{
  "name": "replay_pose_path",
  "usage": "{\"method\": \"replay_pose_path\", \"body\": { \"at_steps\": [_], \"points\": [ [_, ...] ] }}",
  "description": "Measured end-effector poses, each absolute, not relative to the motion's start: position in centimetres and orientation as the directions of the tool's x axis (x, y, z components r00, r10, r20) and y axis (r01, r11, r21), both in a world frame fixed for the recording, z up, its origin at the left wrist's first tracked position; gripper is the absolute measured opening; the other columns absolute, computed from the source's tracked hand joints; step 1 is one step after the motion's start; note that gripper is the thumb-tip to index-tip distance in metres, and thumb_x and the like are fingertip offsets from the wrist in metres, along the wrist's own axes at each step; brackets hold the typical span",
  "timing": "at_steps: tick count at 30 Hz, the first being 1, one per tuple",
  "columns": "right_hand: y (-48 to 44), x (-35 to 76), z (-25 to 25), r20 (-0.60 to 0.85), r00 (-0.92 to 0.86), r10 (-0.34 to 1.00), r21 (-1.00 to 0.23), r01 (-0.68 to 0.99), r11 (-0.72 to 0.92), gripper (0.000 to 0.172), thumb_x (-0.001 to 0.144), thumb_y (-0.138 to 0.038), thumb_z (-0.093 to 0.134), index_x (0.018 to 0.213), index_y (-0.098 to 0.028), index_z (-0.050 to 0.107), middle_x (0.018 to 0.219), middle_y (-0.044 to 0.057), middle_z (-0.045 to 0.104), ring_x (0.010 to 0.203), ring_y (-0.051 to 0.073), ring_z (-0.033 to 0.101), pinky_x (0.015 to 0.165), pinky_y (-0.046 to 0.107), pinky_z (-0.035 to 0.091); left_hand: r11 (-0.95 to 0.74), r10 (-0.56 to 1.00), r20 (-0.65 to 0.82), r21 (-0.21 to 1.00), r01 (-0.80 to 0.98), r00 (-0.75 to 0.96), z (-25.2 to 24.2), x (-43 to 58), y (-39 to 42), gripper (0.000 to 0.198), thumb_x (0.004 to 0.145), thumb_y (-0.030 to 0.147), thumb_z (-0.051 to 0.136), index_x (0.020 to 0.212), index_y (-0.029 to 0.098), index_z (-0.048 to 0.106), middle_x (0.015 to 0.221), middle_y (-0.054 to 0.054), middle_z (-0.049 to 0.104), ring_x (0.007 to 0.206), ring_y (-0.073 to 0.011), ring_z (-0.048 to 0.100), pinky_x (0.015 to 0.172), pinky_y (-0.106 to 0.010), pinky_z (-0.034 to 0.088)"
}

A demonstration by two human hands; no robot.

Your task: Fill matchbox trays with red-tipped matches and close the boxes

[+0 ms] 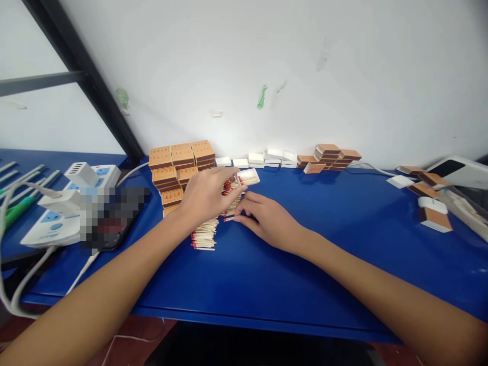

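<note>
My left hand (206,195) holds a small white matchbox tray (248,177) part-filled with red-tipped matches, tilted above the blue table (305,274). My right hand (267,218) rests on the table just right of it, fingers pinched on a few matches (229,217). A loose pile of matches (205,238) lies on the table beneath my left hand. Stacked orange matchboxes (179,162) stand just behind my left hand.
Empty white trays (267,158) and brown sleeves (328,156) line the wall. More sleeves and trays (430,203) lie at the right. A white power strip (61,213) with plugs and cables sits at the left, beside a dark phone (122,223).
</note>
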State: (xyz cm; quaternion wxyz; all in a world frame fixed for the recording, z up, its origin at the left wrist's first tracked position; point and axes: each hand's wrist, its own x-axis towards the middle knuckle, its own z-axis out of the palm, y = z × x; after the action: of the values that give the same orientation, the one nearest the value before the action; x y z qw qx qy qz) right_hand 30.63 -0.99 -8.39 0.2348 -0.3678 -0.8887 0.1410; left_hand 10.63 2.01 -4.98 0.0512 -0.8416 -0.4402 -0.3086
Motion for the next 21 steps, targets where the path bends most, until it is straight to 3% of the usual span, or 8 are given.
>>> {"method": "replay_pose_path", "body": {
  "at_steps": [7,11,15,21],
  "points": [
    [-1.3,31.0,-7.8,0.288,-0.639,0.713,-0.338,0.629,0.701,0.008,0.104,-0.020,0.055,0.098,-0.019,0.060,0.102,0.006,0.064,0.084,0.018,0.060,0.078,0.031,0.049,-0.621,0.696,0.575,0.182,0.762,0.430,-5.2,10.5,2.2,0.034,0.096,0.044,0.068,0.119,0.019,0.072,0.102,-0.006,0.079,0.076,-0.0203,0.071,0.067,-0.031,0.047],
    [-0.9,32.6,-6.8,0.390,-0.588,0.708,-0.259,0.668,0.697,0.011,0.106,-0.025,0.051,0.100,-0.020,0.059,0.101,0.007,0.062,0.081,0.018,0.058,0.073,0.031,0.047,-0.622,0.712,0.536,0.183,0.761,0.453,-5.1,10.4,2.2,0.031,0.094,0.040,0.070,0.118,0.020,0.072,0.102,-0.006,0.080,0.085,-0.0231,0.074,0.067,-0.031,0.048],
    [0.1,34.0,-6.2,0.537,-0.457,0.710,-0.216,0.739,0.639,0.013,0.107,-0.026,0.050,0.102,-0.020,0.059,0.100,0.008,0.061,0.084,0.020,0.058,0.074,0.032,0.045,-0.668,0.699,0.503,0.203,0.716,0.508,-5.1,10.6,1.9,0.033,0.094,0.043,0.070,0.118,0.020,0.073,0.094,-0.004,0.079,0.079,-0.0214,0.073,0.065,-0.030,0.047],
    [0.7,34.3,-6.3,0.556,-0.436,0.708,-0.170,0.774,0.610,0.012,0.105,-0.024,0.051,0.103,-0.020,0.062,0.098,0.007,0.061,0.084,0.020,0.058,0.071,0.032,0.042,-0.733,0.652,0.521,0.247,0.634,0.551,-5.3,10.8,1.7,0.036,0.094,0.047,0.069,0.119,0.020,0.073,0.085,-0.003,0.076,0.080,-0.0200,0.072,0.066,-0.029,0.048]
  ]
}}
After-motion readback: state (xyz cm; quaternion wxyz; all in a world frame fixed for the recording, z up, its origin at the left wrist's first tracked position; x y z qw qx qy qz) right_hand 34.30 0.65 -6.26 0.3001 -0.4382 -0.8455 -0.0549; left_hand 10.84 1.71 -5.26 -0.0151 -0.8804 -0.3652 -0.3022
